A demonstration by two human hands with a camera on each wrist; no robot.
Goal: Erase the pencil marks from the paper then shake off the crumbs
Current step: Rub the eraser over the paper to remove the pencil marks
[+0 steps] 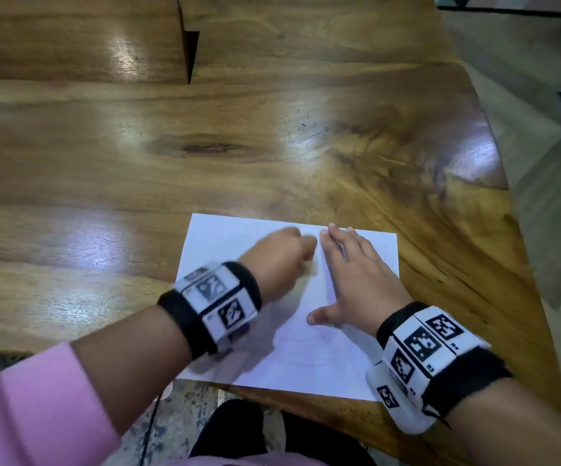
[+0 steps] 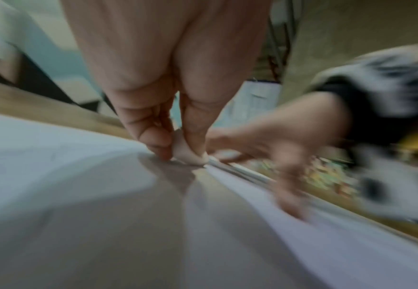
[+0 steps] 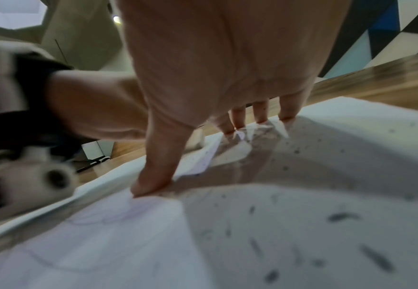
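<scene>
Our left hand's fingertips [image 2: 164, 146] and thumb curl tight around a small pale eraser [image 2: 190, 154], its tip pressed to the paper [image 1: 238, 237] near the sheet's far edge. Just beside it, our right hand [image 1: 356, 280] lies with fingers straight and spread, thumb splayed out and planted, pinning the sheet flat. The left hand [image 1: 279, 260] blurs in the head view, which we read as rubbing in progress.

The paper sits at the near edge of the wooden table [image 1: 272, 146], its near corner overhanging slightly. Dark eraser crumbs [image 3: 344, 216] are scattered across the right part of the sheet, and faint curved pencil marks [image 3: 98, 221] show nearer us, below the thumb, so we judge the erasing unfinished.

We expect the sheet to behave as thin, light and limp: it will slide on this glossy tabletop and buckle or tear under a hard stroke unless a flat hand holds it close to the eraser. A slight ripple shows by the right fingertips [image 3: 237, 119]. The eraser looks soft and small, best pinched low, near its working end. For the shake, we would take the paper by opposite edges in a light pinch, keeping it taut enough not to crease, and tilt it off the table's edge.
</scene>
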